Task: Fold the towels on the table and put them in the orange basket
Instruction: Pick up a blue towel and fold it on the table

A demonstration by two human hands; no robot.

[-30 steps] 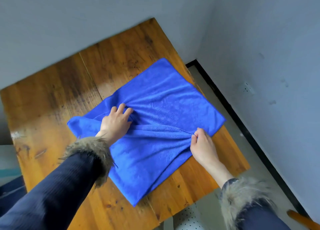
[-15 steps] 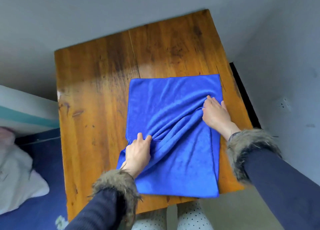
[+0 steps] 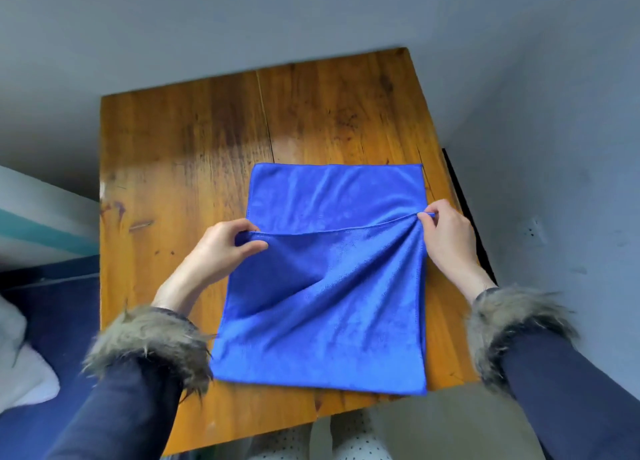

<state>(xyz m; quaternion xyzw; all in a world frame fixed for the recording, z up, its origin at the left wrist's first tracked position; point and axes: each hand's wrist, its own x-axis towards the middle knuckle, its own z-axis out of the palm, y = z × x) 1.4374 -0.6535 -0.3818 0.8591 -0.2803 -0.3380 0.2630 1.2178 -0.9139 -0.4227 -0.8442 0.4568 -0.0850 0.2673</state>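
Blue cloth, one towel (image 3: 322,286), lies on the wooden bench (image 3: 194,154), toward its right and near side. The left hand (image 3: 221,248) pinches the towel's left edge and the right hand (image 3: 446,241) pinches its right edge, so that a raised crease runs between them across the cloth. The step in hand looks like the first fold. Next, both hands would need to carry that crease evenly, either toward or away from the person, lay one half squarely on the other, then smooth it. The orange basket is not in view, so its place cannot be told.
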